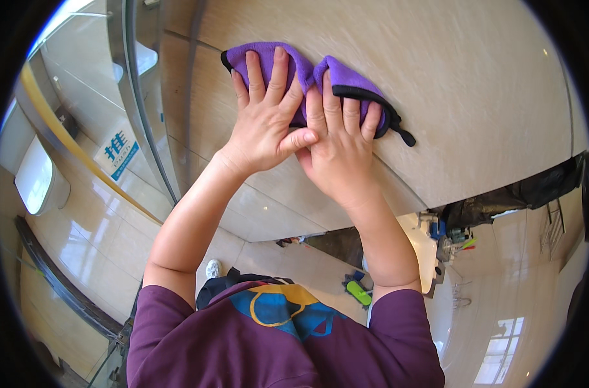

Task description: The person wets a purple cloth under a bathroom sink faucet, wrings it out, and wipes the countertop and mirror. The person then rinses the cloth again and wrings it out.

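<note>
A purple cloth (355, 83) with black edging and a small hanging loop lies spread against a beige tiled wall (449, 87). My left hand (265, 121) presses flat on the cloth's left half, fingers spread. On its right half rests my right hand (340, 140), fingers slightly apart and the tips partly hidden by a fold of the cloth. The left thumb overlaps the back of the right hand. Both palms face the wall, and the cloth is bunched between the two hands.
At left stands a glass door with a metal frame (134, 97) and a push sign (117, 151); a white toilet (37, 179) shows beyond. Lower right are a washbasin (420, 247) with items beside it, black plastic (512, 196) and a green brush-like object (358, 293) near the floor.
</note>
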`<state>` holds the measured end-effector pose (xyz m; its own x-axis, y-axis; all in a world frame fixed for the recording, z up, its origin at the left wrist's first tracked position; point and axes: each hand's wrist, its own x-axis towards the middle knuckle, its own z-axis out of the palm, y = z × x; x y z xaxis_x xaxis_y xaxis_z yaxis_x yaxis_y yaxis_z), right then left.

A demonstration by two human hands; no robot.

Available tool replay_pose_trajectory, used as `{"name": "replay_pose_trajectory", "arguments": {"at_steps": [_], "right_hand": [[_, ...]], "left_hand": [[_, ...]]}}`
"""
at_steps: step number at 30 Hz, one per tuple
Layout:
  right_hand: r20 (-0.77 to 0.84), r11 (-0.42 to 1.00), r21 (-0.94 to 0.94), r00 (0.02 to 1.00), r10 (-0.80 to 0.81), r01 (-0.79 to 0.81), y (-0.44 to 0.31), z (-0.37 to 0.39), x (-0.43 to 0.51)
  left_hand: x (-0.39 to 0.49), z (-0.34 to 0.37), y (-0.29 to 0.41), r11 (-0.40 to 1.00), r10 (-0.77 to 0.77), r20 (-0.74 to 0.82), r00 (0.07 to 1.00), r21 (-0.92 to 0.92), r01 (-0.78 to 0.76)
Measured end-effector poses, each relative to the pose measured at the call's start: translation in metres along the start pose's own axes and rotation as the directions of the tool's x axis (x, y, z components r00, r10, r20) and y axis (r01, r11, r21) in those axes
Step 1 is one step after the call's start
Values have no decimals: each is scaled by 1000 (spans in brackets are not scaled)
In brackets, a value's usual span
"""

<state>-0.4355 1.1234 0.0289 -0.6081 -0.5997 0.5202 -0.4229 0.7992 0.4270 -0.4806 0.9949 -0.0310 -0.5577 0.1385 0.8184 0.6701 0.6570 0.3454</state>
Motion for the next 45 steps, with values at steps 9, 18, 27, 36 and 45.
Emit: {"name": "replay_pose_trajectory", "arguments": {"at_steps": [9,18,27,36,45], "right_hand": [[-48,974,-82,977,207,-210,19,18,-104],[-116,936,14,930,350,-351,13,35,-176],[-358,849,157,772,525,-505,19,45,-183],[-105,232,971,782,614,-52,19,73,-235],[-96,14,995,919,382,98,62,92,-264]], "left_hand": [[-40,47,67,990,134,191,972,7,-138],[-71,65,102,957,280,352,893,-26,-290],[-53,75,122,913,397,363,843,-60,-403],[-86,91,147,865,480,454,751,-105,-490],[-89,96,194,767,310,732,606,184,-614]]}}
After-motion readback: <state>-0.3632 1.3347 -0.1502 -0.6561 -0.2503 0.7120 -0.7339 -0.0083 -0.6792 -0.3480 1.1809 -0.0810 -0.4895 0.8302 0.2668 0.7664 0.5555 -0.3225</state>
